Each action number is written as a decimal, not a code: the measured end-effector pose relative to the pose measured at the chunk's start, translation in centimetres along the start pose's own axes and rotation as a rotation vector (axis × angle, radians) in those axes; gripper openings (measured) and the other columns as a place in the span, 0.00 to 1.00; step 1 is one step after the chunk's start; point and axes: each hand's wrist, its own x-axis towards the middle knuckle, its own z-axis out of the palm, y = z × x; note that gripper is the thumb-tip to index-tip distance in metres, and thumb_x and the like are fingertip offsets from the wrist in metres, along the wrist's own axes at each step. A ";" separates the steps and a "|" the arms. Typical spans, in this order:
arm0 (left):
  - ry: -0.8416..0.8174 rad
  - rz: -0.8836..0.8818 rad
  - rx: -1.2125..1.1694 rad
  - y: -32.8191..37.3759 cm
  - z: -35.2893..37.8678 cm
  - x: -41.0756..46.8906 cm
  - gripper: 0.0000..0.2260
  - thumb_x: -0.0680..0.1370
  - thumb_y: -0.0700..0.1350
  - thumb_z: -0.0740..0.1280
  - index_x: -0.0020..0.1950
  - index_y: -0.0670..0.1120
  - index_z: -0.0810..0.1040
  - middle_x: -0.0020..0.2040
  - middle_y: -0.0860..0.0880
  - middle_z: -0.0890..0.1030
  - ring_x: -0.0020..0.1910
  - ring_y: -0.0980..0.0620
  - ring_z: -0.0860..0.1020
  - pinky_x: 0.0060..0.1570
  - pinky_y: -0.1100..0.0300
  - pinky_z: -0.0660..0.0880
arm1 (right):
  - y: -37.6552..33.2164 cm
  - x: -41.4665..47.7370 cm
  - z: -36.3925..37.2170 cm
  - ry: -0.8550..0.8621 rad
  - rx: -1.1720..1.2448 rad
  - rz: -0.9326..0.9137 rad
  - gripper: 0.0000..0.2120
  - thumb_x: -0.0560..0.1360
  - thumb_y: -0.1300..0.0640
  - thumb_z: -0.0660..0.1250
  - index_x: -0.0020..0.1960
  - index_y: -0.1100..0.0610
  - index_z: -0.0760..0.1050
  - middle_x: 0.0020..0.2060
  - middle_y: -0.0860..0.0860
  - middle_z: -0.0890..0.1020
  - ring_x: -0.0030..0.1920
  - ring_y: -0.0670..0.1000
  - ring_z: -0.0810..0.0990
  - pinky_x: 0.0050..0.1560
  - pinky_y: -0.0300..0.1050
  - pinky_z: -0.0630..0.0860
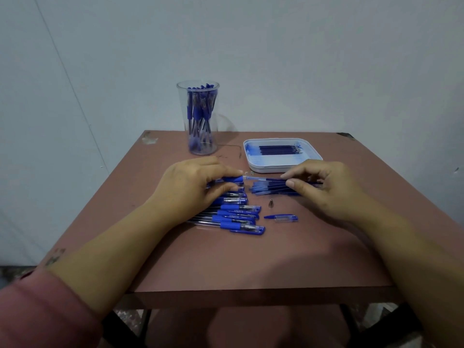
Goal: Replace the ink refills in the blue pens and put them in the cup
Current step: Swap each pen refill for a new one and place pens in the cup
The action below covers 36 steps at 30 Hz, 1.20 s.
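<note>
My left hand (pixel 194 183) grips a blue pen barrel (pixel 233 179) by its rubber grip, held level above a row of capped blue pens (pixel 238 217). My right hand (pixel 319 185) pinches a dark ink refill (pixel 272 179) whose end sits at the barrel's open tip. Beneath the right hand lies a pile of loose refills (pixel 271 190). A small metal pen tip (pixel 271 203) and a loose blue cap (pixel 282 217) lie on the table in front. A clear plastic cup (pixel 198 116) at the back holds several blue pens.
A white tray (pixel 281 167) with several dark refills (pixel 280 149) stands at the back right, just behind my right hand. The brown table (pixel 226 262) ends at its near edge by my forearms. A pale wall rises behind it.
</note>
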 end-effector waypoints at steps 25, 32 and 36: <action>0.047 0.040 -0.022 0.7 0.0 0.2 0.14 0.77 0.56 0.66 0.57 0.53 0.84 0.45 0.57 0.82 0.41 0.58 0.78 0.39 0.60 0.77 | -0.4 0.2 1.5 0.080 -0.175 -0.145 0.06 0.74 0.59 0.71 0.50 0.51 0.78 0.42 0.41 0.79 0.44 0.44 0.76 0.45 0.31 0.69; 0.041 0.048 -0.020 0.8 -0.1 0.3 0.15 0.77 0.56 0.65 0.58 0.52 0.84 0.44 0.56 0.82 0.40 0.57 0.79 0.38 0.59 0.78 | -0.3 0.3 1.7 0.079 -0.161 -0.145 0.06 0.75 0.58 0.71 0.52 0.52 0.79 0.42 0.40 0.78 0.43 0.43 0.75 0.45 0.28 0.67; 0.022 0.062 -0.004 0.9 0.0 0.3 0.15 0.77 0.57 0.64 0.57 0.52 0.84 0.44 0.55 0.83 0.40 0.55 0.80 0.37 0.57 0.79 | -0.3 0.6 2.3 0.032 -0.141 -0.173 0.04 0.75 0.57 0.69 0.49 0.51 0.80 0.41 0.41 0.79 0.43 0.43 0.76 0.44 0.33 0.70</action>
